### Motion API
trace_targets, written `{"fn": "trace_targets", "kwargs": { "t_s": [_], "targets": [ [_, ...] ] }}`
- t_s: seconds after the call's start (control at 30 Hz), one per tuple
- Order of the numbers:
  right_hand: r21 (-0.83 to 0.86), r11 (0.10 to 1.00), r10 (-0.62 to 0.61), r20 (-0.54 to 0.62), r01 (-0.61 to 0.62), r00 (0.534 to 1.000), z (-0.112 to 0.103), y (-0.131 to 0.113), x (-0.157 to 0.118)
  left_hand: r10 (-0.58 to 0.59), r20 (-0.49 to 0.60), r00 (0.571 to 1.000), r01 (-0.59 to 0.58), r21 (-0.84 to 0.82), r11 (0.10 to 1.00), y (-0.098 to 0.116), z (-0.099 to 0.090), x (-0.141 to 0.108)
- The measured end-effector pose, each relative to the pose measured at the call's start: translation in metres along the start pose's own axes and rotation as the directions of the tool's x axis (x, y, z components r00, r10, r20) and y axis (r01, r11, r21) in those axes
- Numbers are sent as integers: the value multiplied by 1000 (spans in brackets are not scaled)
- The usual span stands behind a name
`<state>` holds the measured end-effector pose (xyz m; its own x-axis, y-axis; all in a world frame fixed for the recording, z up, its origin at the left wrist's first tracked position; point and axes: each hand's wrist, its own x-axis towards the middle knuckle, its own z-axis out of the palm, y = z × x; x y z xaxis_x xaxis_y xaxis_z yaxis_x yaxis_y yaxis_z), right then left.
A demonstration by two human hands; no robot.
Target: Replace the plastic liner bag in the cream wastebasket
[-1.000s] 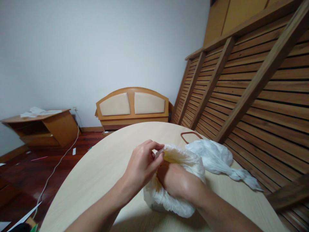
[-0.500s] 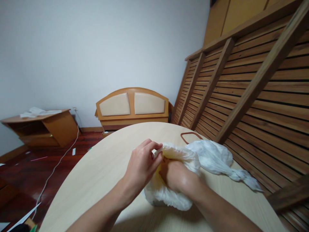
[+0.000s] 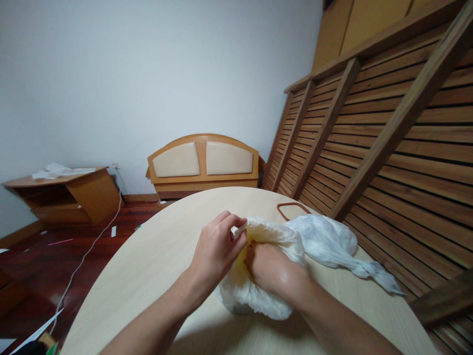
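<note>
A white plastic bag point(image 3: 271, 301) stands with its mouth open on the round pale table point(image 3: 155, 256); yellow shows inside it. My left hand point(image 3: 219, 246) pinches the bag's rim at its upper left between thumb and fingers. Deep in the mouth is my right hand point(image 3: 271, 268), its fingers hidden by the bag, so what they hold cannot be made out. To the right lies a second white plastic bag point(image 3: 327, 241), twisted into a knot at one end. Behind it rests a reddish-brown loop point(image 3: 283, 212), partly covered by that bag.
Slatted wooden panels point(image 3: 369, 162) lean along the table's right side. Past the far edge stands a headboard point(image 3: 203, 160) with cream pads. A low wooden cabinet point(image 3: 94, 195) is at the left, and a white cable point(image 3: 86, 256) runs across the dark red floor.
Hardly anything differs. The open bag and both hands have shifted very slightly to the left, with the left hand still on the rim and the right still inside.
</note>
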<state>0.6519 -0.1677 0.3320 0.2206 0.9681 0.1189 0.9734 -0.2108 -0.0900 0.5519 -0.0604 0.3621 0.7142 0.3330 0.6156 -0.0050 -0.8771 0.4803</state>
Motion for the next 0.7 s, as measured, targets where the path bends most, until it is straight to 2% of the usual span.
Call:
{"fn": "trace_targets", "kwargs": {
  "t_s": [0.03, 0.07, 0.13, 0.2, 0.27, 0.33, 0.4, 0.43, 0.57, 0.7],
  "targets": [
    [-94, 996, 14, 72, -8, 997, -7, -2, -3, -19, -10, 1000, 19, -9, 1000, -3, 1, 1],
    [-133, 991, 9, 69, 0, 998, -15, -3, -7, -40, -19, 999, 40, -17, 999, -6, 1, 3],
    [-104, 994, -29, 51, 34, 998, -34, -2, -14, -79, -27, 996, 79, -28, 997, -12, 0, 6],
    [-39, 999, -5, -99, 1, 995, -54, 6, -19, -109, -28, 994, 108, -26, 994, -16, -1, 9],
    [-10, 995, 91, -231, -96, 969, -70, 19, -22, -127, -29, 991, 127, -19, 992, -18, -3, 10],
    [0, 973, 217, -366, -233, 905, -80, 34, -24, -143, -33, 989, 143, -5, 990, -18, -4, 11],
    [-3, 959, 252, -442, -282, 861, -82, 46, -26, -147, -38, 988, 147, 15, 989, -17, -4, 11],
    [-8, 958, 254, -447, -288, 857, -80, 51, -26, -143, -43, 989, 144, 27, 989, -16, -4, 11],
    [-6, 963, 248, -361, -268, 899, -68, 56, -24, -102, -72, 992, 105, 50, 993, -15, -4, 10],
    [29, 969, 240, -345, -245, 908, -62, 52, -15, -102, -75, 992, 103, 10, 995, -16, -3, 9]
  ]
}}
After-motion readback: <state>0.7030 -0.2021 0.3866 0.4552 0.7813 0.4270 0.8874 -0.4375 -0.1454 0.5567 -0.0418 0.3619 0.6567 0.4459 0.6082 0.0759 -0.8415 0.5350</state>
